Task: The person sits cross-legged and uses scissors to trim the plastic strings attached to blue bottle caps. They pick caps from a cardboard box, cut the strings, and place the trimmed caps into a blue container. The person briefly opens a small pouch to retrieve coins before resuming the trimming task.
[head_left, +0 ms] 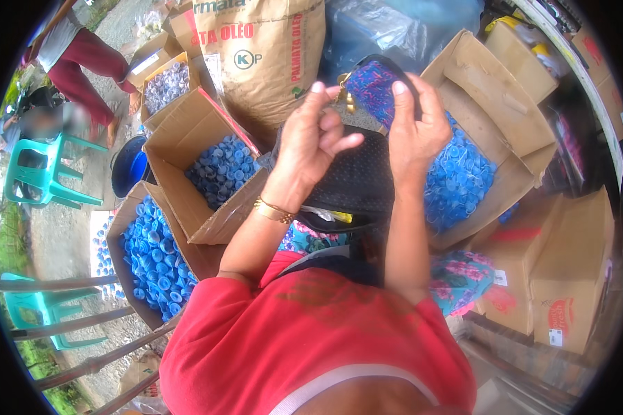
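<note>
A small purse (372, 91) with a purple and blue pattern and dark edge is held up before me. My right hand (419, 128) grips its right side, the thumb lying across the front. At its left edge hangs a gold-coloured charm (349, 100). My left hand (316, 135) is closed at the fingertips on this charm, while its lower fingers are loosely bent. Below both hands a black bag (356, 169) rests at my lap, and a yellow item (339, 216) shows at its near opening.
Cardboard boxes hold blue plastic caps (156, 259) on the left, darker caps (225, 166) at left-centre and blue pieces (460, 176) on the right. A large brown paper sack (256, 76) stands ahead. Green chairs (45, 169) and another person (83, 62) are at far left.
</note>
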### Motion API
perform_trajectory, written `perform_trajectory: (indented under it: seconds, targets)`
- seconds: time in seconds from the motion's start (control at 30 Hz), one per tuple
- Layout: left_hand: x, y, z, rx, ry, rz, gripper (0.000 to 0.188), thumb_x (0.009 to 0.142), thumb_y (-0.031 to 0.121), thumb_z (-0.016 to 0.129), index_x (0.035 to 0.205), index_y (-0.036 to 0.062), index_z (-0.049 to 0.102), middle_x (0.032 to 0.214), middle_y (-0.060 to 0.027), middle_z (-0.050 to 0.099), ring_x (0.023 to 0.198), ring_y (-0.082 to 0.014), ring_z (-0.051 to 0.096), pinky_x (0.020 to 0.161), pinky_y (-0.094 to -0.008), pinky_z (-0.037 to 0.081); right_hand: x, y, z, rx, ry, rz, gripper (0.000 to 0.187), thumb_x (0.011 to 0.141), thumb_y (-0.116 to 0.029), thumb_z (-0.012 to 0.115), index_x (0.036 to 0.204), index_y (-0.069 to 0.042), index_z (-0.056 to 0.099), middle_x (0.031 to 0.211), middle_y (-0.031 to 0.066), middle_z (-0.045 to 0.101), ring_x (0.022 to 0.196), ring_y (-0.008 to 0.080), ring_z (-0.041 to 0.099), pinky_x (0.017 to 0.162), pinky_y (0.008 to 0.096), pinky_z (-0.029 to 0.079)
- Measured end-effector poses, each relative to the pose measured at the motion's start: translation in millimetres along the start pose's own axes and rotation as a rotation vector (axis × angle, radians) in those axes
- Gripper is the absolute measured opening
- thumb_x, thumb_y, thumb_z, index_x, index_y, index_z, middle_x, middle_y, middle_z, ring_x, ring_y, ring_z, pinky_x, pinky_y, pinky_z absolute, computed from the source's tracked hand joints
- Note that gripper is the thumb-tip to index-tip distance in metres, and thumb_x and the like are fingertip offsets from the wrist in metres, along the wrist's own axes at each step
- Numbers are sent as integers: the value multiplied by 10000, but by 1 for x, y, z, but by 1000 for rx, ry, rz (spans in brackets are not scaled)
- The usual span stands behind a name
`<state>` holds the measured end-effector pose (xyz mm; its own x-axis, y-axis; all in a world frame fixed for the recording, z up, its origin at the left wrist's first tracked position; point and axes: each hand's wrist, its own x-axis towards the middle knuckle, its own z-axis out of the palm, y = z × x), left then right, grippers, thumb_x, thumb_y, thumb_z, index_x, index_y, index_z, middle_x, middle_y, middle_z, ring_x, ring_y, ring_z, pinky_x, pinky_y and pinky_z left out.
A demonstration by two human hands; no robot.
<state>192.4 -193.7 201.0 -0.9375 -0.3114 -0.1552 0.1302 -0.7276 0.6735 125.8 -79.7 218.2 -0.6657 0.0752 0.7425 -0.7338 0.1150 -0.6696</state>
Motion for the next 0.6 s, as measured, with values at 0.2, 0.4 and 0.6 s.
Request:
perform_trajectory:
  seconds: [0.2,0.4,0.6]
  targets:
    - [-1,-19,14,197,-5,183,402,882,370,628,1059,44,472,587,57,354,429,-19,305,497,-302,575,-5,18,-23,372,28,423,166,899,-74,574,1013,33,630,895,53,652,804,97,578,745,251,470]
    - [-7,-25,13,392,13,259,372,904,381,591,1027,36,525,580,72,328,442,-9,290,498,-268,564,-16,14,-34,486,21,448,209,921,-34,518,1109,39,573,965,72,637,851,100,579,787,235,465]
    - [-3,-22,9,351,-208,179,322,867,296,654,975,-7,631,716,-14,595,581,-47,532,551,-216,510,-29,-31,-55,279,-280,466,181,932,-76,528,1062,33,591,911,49,640,825,78,571,756,235,470]
